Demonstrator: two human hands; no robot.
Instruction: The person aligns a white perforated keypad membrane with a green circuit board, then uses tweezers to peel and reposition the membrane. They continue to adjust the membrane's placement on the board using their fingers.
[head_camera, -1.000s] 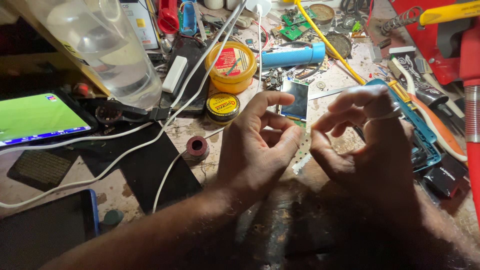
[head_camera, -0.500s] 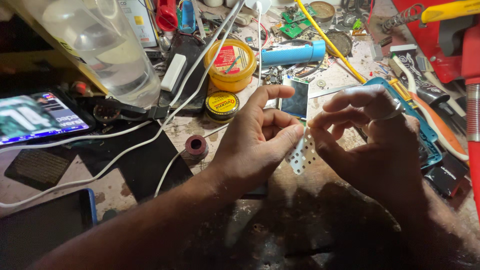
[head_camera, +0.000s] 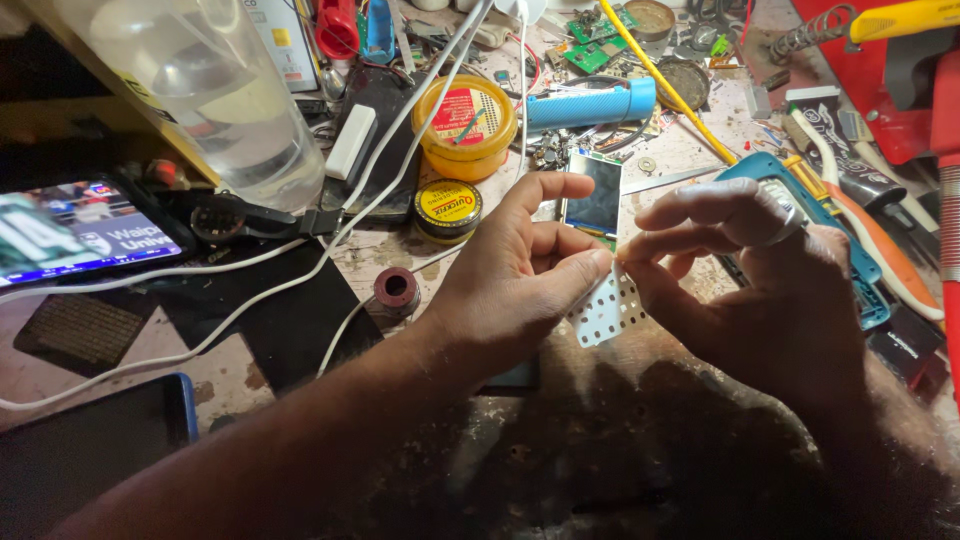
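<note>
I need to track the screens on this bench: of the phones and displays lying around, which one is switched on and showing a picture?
The phone at the far left edge: its screen glows with a colourful picture. The small screen past the left hand is dark.

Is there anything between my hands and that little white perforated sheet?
Nothing visible. The left hand and right hand already pinch the white perforated sheet between their fingertips, above the workbench.
</note>
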